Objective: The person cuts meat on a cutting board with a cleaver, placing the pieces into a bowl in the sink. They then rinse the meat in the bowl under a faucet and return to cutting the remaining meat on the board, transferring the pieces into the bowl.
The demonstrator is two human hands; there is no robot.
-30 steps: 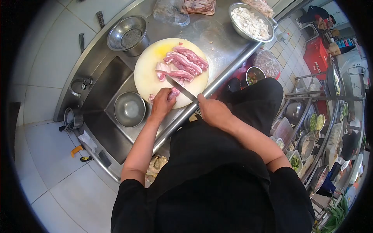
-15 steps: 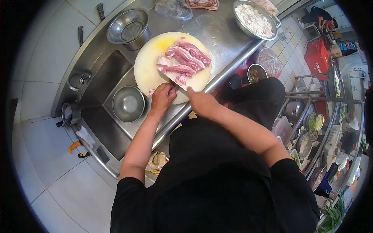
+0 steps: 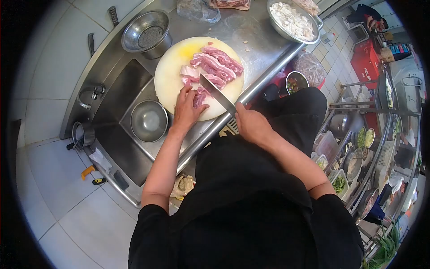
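Observation:
A round cream cutting board (image 3: 168, 67) lies on the steel counter, with strips of raw pork (image 3: 215, 65) across its middle. My right hand (image 3: 253, 123) is closed around the handle of a kitchen knife (image 3: 218, 95). The blade points up and left over the board, its tip near the lowest pork strip. My left hand (image 3: 186, 110) rests at the board's lower left edge, thumb and fingers apart. Between them is a small cut piece of pork (image 3: 200, 96), touched by the fingers and partly hidden.
A steel sink (image 3: 109, 130) with a metal bowl (image 3: 149, 121) is left of the board. A deep steel strainer pot (image 3: 152, 38) stands above it. A bowl of white pieces (image 3: 293, 22) sits at the counter's far right. Shelves (image 3: 354, 107) with containers stand to the right.
The knife has pulled away from the meat to the right with my right hand. My left hand has spread its fingers and moved up slightly over the small pork pieces.

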